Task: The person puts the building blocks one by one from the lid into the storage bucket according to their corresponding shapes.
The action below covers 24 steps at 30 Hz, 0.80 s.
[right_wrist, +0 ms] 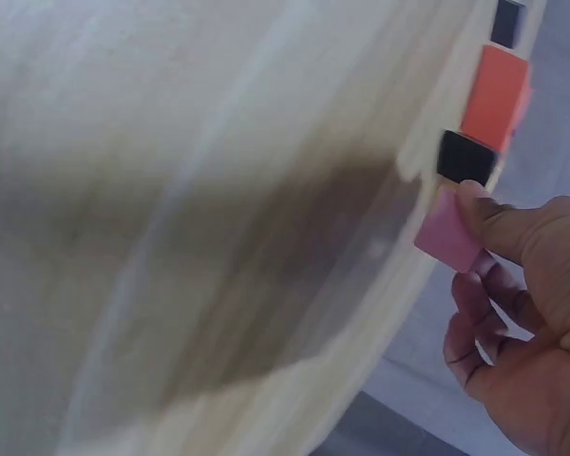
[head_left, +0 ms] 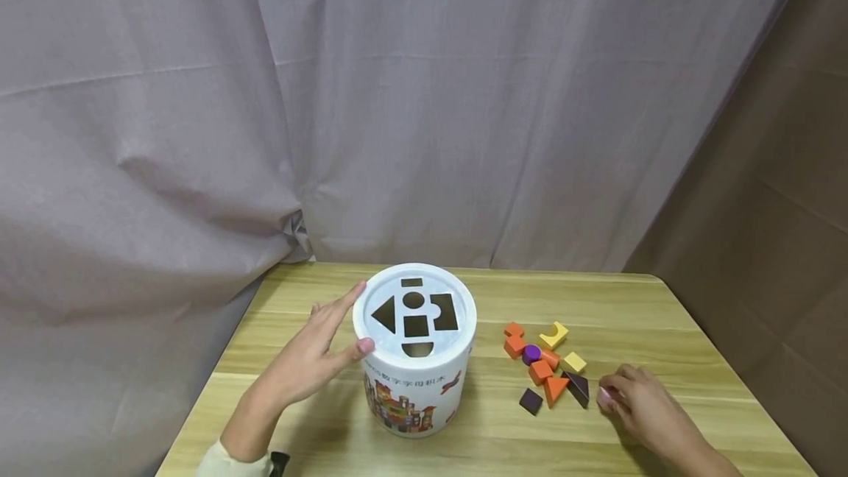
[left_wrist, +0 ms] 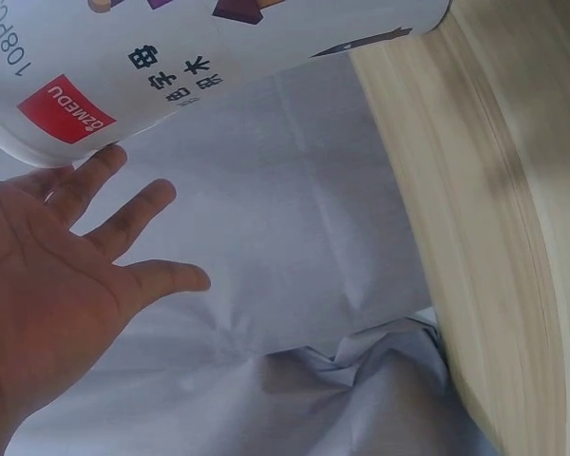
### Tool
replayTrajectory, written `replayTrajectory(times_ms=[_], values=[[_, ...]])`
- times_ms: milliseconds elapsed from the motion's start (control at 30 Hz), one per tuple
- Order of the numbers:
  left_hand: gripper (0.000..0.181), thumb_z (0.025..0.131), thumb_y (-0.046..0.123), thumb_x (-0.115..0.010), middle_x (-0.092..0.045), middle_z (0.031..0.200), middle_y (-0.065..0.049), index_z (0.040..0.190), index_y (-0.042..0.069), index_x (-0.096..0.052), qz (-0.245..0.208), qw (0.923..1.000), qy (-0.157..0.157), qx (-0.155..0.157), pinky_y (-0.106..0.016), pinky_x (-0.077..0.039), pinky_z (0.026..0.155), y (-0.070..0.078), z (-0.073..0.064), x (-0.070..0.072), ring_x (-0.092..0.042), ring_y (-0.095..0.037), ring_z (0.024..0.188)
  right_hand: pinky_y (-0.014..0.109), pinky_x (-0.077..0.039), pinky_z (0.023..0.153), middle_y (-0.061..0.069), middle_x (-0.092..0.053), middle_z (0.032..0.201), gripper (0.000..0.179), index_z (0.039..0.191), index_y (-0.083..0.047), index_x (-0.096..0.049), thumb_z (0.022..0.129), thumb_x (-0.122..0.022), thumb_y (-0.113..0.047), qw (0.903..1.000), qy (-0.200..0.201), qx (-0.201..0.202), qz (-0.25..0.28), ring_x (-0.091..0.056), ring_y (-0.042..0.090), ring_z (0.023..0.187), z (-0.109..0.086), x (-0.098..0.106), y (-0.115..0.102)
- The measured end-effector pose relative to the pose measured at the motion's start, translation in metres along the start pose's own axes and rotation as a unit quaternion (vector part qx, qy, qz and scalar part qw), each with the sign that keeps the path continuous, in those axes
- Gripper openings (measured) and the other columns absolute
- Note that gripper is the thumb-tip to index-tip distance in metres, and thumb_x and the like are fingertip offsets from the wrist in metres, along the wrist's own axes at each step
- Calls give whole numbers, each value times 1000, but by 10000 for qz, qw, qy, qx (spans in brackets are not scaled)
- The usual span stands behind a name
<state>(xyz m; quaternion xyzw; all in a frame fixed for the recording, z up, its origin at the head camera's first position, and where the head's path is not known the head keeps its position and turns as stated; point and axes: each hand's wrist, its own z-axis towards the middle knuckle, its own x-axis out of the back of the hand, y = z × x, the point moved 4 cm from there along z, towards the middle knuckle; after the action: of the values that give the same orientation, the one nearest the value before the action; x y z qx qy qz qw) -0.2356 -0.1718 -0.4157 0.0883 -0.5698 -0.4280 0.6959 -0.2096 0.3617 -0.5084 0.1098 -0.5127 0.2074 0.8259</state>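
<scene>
A white bucket (head_left: 414,359) with a shape-sorter lid (head_left: 414,315) stands upright near the middle of the table. My left hand (head_left: 310,359) rests against the lid's left rim, thumb at the front and fingers spread towards the back; the left wrist view shows this hand (left_wrist: 62,275) with straight fingers beside the bucket wall (left_wrist: 152,66). At the right, my right hand (head_left: 645,407) pinches a pink block (head_left: 604,397) between thumb and fingers. In the right wrist view, the pink block (right_wrist: 446,230) is gripped close to the tabletop, near a dark block (right_wrist: 466,157).
Several loose blocks lie between bucket and right hand: a yellow arch (head_left: 555,333), a purple cylinder (head_left: 531,354), an orange triangle (head_left: 555,390), a dark triangle (head_left: 578,387) and a dark square block (head_left: 531,401). Grey curtains (head_left: 424,109) hang behind the wooden table (head_left: 503,447).
</scene>
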Motion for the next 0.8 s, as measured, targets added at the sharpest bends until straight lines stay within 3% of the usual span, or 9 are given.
replayTrajectory(times_ms=[200,400,633,800], values=[[109,94,59,-82,-32,182,-10,178,36,-16,-98,9996,-250,79,-76,-5,135,2,5,3,-33,-37,167,24,-54,59,-10,-64,92,37,102,-8,-81,70,-100,-1,9994,267,73,210,-57,-3,77,16,20,-8],[123,88,66,-86,-27,182,-14,179,32,-12,-156,9986,-456,230,-72,-1,137,4,8,3,-29,-39,168,10,-50,60,-12,-69,93,45,103,-15,-79,67,-99,1,9935,778,312,767,-58,-9,79,33,41,-24],[123,88,65,-86,-27,182,-16,180,30,-11,-163,9987,-435,230,-71,-6,137,2,8,1,-30,-41,168,5,-54,69,-9,-75,101,49,102,-19,-79,67,-97,11,9866,1010,506,1179,-69,-2,82,48,63,-46],[123,88,65,-86,-28,182,-17,180,28,-12,-177,9988,-416,175,-70,-7,137,3,9,-1,-30,-41,168,5,-53,68,-7,-76,105,50,107,-18,-81,71,-94,14,9833,1050,526,1390,-73,2,85,55,77,-58]])
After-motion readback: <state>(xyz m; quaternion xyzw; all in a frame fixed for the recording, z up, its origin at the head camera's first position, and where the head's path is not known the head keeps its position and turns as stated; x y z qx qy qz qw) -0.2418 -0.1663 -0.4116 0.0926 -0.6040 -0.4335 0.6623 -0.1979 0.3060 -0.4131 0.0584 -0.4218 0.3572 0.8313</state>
